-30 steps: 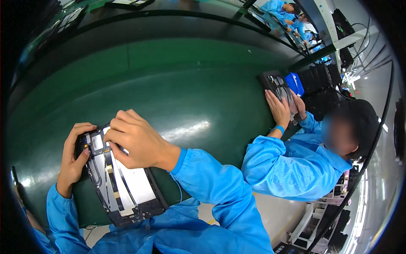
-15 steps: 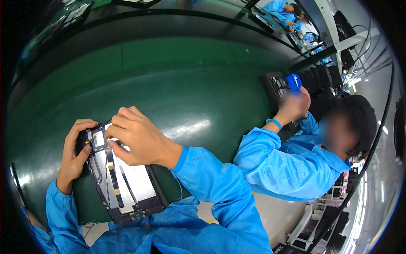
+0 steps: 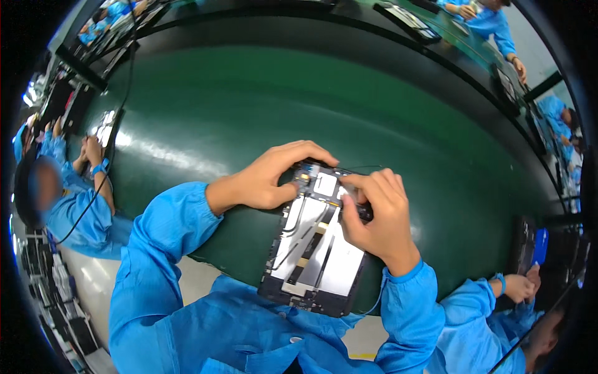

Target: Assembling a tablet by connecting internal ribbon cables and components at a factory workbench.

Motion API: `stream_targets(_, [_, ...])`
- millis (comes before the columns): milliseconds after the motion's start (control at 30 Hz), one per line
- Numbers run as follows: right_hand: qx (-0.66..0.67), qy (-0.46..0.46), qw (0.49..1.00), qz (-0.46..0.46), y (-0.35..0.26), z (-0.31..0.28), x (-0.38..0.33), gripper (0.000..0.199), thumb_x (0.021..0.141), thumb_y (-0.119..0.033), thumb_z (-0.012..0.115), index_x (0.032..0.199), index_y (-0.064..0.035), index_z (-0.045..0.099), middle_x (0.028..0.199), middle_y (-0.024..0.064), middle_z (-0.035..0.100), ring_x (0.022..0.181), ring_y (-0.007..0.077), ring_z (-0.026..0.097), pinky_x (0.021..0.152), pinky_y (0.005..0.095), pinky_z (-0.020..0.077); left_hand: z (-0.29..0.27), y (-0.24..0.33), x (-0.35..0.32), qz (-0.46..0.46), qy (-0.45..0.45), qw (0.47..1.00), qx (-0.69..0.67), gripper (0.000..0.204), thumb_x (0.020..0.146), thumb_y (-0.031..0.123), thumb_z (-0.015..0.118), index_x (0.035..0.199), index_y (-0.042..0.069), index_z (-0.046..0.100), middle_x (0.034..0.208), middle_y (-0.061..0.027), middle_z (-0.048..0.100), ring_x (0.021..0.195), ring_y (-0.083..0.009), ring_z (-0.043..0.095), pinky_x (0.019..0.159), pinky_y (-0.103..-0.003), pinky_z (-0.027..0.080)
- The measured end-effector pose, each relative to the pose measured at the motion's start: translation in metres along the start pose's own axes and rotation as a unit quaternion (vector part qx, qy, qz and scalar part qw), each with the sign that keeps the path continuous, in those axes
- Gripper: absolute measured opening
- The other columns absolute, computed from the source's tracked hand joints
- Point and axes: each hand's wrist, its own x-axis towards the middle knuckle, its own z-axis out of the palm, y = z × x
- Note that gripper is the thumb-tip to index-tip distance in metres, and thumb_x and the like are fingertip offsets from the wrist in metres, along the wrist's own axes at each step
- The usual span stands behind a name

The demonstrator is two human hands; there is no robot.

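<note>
Left hand: the left hand (image 3: 274, 177) is curled over the top-left corner of the opened tablet (image 3: 314, 249), fingers bent, steadying it.
Right hand: the right hand (image 3: 377, 215) is closed down on the top-right corner, fingertips (image 3: 352, 187) pressing near a small part; whether they pinch anything is hidden.
Tablet: back cover off, lying at the near edge of the green belt (image 3: 249, 112).
Step, as judged: seating a small piece at the top edge.
Next move calls for: firm, even fingertip pressure while the left hand braces.
Far: co-worker's hand (image 3: 517, 288) at the right; another co-worker (image 3: 68, 199) at the left.

View swung round, opened tablet (image 3: 317, 243) now centred, right hand (image 3: 377, 215) gripping its top edge
</note>
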Motion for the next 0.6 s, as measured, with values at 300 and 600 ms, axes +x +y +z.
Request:
stream_targets(300, [-0.04, -0.022, 0.999, 0.005, -0.005, 0.004, 0.01, 0.038, 0.085, -0.009, 0.08, 0.123, -0.0066, 0.081, 0.075, 0.0039, 0.05, 0.075, 0.0246, 0.052, 0.074, 0.0401, 0.0379, -0.01, 0.002, -0.002, 0.05, -0.016, 0.998, -0.018, 0.081, 0.073, 0.002, 0.067, 0.153, 0.003, 0.061, 0.148, -0.0211, 0.07, 0.139, -0.0428, 0.066, 0.121, -0.05, 0.05])
stream_targets(600, [-0.088, -0.046, 0.995, 0.002, -0.006, 0.006, 0.008, 0.014, 0.09, -0.008, 0.079, 0.105, -0.0085, 0.078, 0.076, 0.0044, 0.055, 0.075, 0.025, 0.054, 0.078, 0.0413, 0.0392, -0.004, 0.005, -0.016, 0.049, -0.042, 0.998, 0.029, 0.092, 0.079, 0.002, 0.071, 0.168, 0.008, 0.047, 0.169, -0.0199, 0.054, 0.163, -0.0435, 0.043, 0.136, -0.058, 0.032])
